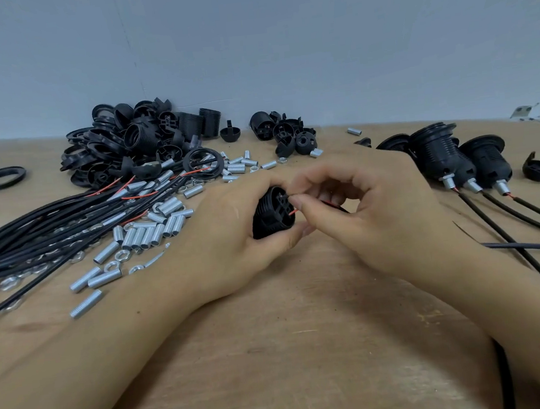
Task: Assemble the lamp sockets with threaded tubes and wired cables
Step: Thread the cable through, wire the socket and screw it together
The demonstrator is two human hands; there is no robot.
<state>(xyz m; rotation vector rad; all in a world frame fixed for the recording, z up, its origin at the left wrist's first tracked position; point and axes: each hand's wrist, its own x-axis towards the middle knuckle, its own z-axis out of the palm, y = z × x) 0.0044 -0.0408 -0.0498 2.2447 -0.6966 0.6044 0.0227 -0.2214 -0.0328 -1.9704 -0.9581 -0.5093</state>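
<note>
Soft, even light all over, fairly bright, no hard glare. Shadows under the left hand (232, 238) and right hand (376, 213) fall faint and diffuse on the wooden table (310, 350). Dull highlights sit on the threaded tubes (145, 234). Wide-angle bend is strong: the table's far edge bows, and both forearms balloon at the bottom corners. Detail is slightly soft and smeared throughout.

Near edge: bare wooden table (294, 351) between the forearms, open for passage.
Left: black cables (48, 227) and scattered threaded tubes (145, 234) block the way.
Far left: pile of black socket parts (135, 141).
Right: three assembled sockets (450, 158), their cables trailing toward the near edge.
Far centre: a narrow bare strip behind the hands.
</note>
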